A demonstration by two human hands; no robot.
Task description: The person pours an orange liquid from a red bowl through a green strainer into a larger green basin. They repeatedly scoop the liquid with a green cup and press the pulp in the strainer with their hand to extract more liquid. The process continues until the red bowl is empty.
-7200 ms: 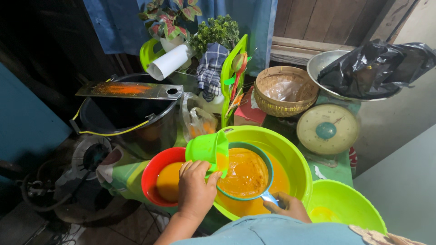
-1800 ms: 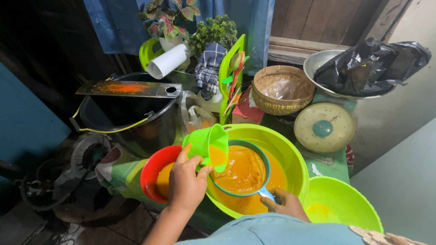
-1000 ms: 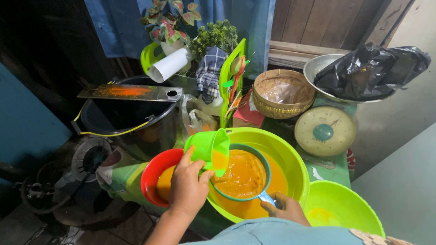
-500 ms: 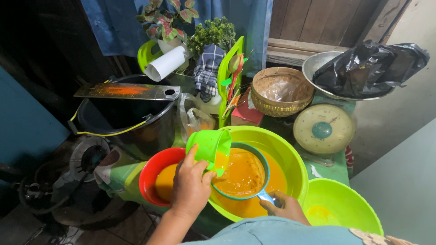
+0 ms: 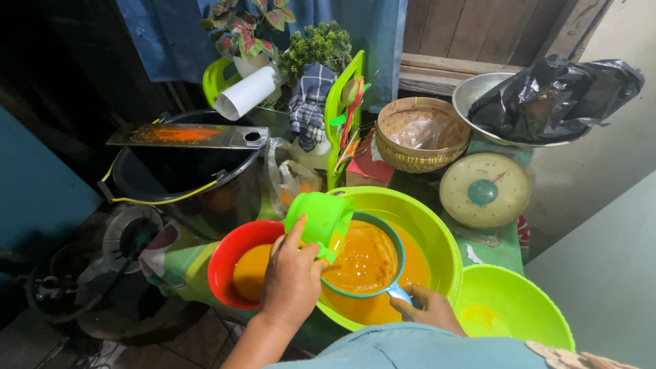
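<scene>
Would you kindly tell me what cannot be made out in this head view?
- Inside of the green cup: tilted away, in the left hand.
- Sieve handle: under the right hand.
- Black bag contents: opaque.
- Small green bowl: near rim hidden by the blue sleeve.

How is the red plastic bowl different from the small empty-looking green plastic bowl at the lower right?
The red plastic bowl holds a pool of orange liquid; the small green plastic bowl shows only an orange smear. The red bowl sits left of the large green basin, by the left hand; the green bowl sits right of it, by the right hand. Both are round.
</scene>
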